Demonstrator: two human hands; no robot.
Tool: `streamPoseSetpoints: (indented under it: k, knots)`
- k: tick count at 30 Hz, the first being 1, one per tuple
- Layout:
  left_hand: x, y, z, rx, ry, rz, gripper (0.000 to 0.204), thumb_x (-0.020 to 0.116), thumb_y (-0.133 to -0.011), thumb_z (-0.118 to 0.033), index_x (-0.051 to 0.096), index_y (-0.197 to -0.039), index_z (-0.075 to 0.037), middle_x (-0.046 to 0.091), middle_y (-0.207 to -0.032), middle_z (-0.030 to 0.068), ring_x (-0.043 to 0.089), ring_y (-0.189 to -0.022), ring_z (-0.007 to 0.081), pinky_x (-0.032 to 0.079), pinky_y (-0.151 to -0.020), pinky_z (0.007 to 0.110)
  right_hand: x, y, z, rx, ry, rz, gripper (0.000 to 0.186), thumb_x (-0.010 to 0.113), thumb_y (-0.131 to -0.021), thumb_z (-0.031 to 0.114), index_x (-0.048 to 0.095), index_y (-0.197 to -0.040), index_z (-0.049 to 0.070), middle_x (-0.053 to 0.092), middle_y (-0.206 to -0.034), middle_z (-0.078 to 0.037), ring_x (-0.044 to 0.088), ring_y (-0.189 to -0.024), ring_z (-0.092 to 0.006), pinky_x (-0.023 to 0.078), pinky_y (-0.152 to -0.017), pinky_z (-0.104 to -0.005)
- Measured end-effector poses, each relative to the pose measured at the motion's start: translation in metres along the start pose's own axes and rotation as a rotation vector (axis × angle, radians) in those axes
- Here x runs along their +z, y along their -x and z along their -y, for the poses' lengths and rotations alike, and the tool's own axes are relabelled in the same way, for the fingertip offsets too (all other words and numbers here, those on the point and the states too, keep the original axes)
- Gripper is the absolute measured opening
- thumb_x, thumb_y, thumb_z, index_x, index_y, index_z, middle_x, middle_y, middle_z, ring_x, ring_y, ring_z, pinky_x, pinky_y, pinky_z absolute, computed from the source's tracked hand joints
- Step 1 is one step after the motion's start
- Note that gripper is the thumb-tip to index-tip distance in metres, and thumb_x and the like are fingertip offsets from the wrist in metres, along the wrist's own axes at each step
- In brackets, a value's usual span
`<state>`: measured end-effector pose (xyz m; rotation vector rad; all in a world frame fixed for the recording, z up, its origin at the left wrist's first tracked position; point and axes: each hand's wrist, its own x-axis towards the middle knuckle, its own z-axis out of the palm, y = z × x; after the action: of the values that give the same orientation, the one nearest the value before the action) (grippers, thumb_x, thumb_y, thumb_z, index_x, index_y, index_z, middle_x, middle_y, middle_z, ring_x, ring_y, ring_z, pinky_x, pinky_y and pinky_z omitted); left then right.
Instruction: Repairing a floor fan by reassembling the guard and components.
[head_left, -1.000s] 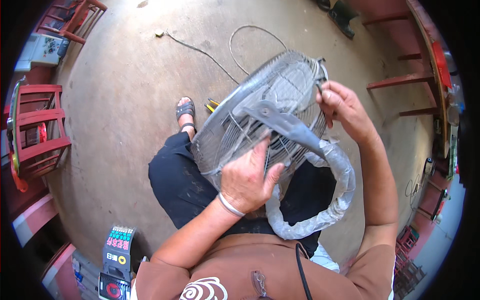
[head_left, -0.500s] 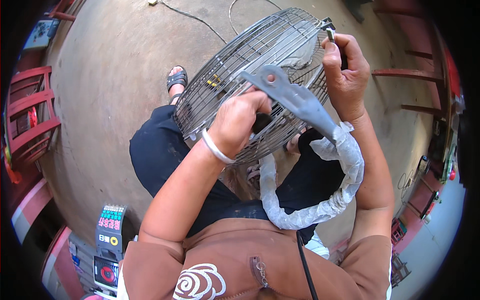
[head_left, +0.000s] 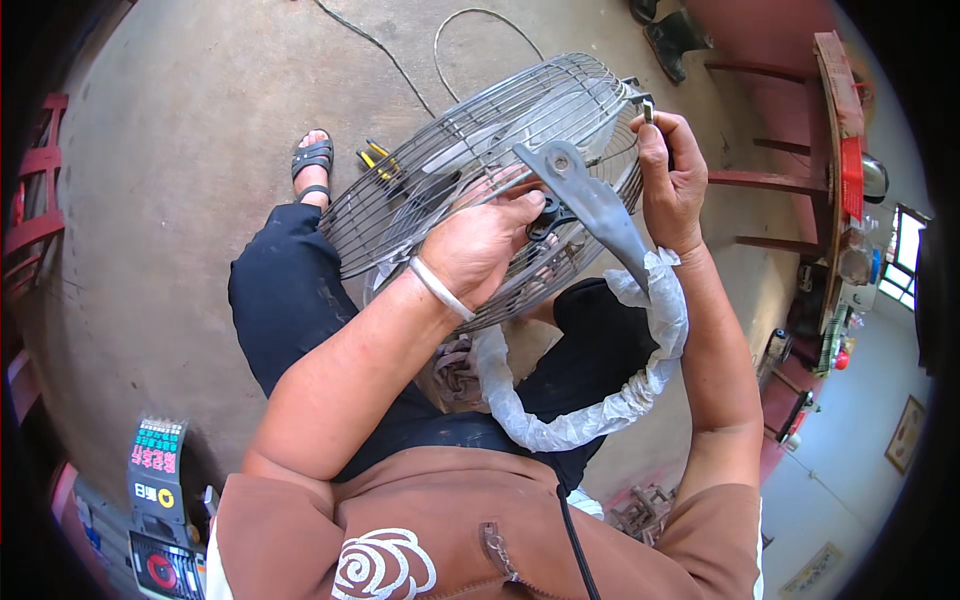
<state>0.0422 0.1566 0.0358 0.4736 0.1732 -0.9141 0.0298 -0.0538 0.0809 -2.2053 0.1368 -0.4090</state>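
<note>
A grey wire fan cage (head_left: 400, 215) with blades inside leans tilted across my knees. A grey metal bracket (head_left: 595, 200) crosses its near side, and a curved tube wrapped in whitish plastic (head_left: 560, 435) runs from it toward my lap. My left hand (head_left: 480, 245), with a pale bangle on the wrist, is closed at a black plastic knob (head_left: 552, 215) beside the bracket. At the cage's far right rim, my right hand (head_left: 672, 180) pinches a small metal piece (head_left: 648, 112) between thumb and forefinger; its lower part is hidden.
Yellow-handled pliers (head_left: 376, 160) lie on the floor beyond the cage, near my sandalled left foot (head_left: 312, 160). A dark cable (head_left: 375, 42) trails across the floor. Red wooden furniture stands at left (head_left: 38, 210) and right (head_left: 770, 183). A dark device (head_left: 157, 480) sits at lower left.
My view has swung to the right, and the cage appears lower. The black knob beside my left fingers now shows more clearly. My right hand keeps its pinch at the cage rim.
</note>
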Motion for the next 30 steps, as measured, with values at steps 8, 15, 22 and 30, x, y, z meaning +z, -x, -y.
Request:
streamPoseSetpoints:
  k: [8,15,22,30]
  knots:
    - [-0.01,0.0,-0.004,-0.073,-0.091,-0.112,0.027,0.057,-0.092,-0.003,0.06,-0.118,-0.01,0.063,-0.113,0.0014,0.057,-0.104,0.0137,0.044,-0.09,0.036,-0.011,-0.015,0.043,-0.249,0.402,0.442,0.017,0.065,-0.088,0.009,0.064,-0.104,0.004,0.059,-0.081,-0.012,0.057,-0.069,-0.0259,0.047,-0.065,-0.032]
    - [0.0,0.002,-0.01,0.099,-0.155,-0.235,0.022,0.058,-0.089,-0.003,0.061,-0.111,-0.005,0.063,-0.1,0.0025,0.06,-0.092,0.0118,0.049,-0.083,0.026,-0.011,-0.044,0.063,-0.249,0.679,0.705,0.013,0.06,-0.09,0.014,0.06,-0.099,0.004,0.063,-0.088,-0.014,0.061,-0.082,-0.0341,0.05,-0.072,-0.0406]
    - [0.0,0.013,-0.03,-0.161,0.294,0.05,0.031,0.058,-0.09,-0.007,0.056,-0.121,-0.003,0.063,-0.111,0.0044,0.058,-0.102,0.0115,0.047,-0.086,0.027,-0.012,-0.029,0.046,-0.261,0.515,0.475,0.013,0.062,-0.09,0.013,0.061,-0.1,0.005,0.061,-0.091,-0.013,0.062,-0.081,-0.033,0.051,-0.071,-0.0396]
    - [0.005,0.025,-0.025,-0.285,0.004,0.138,0.032,0.064,-0.087,-0.003,0.06,-0.118,0.001,0.063,-0.114,0.0086,0.06,-0.104,0.0162,0.047,-0.095,0.03,-0.024,-0.017,0.045,-0.194,0.451,0.617,0.013,0.062,-0.09,0.016,0.062,-0.099,0.006,0.06,-0.09,-0.013,0.062,-0.083,-0.0338,0.051,-0.073,-0.0411]
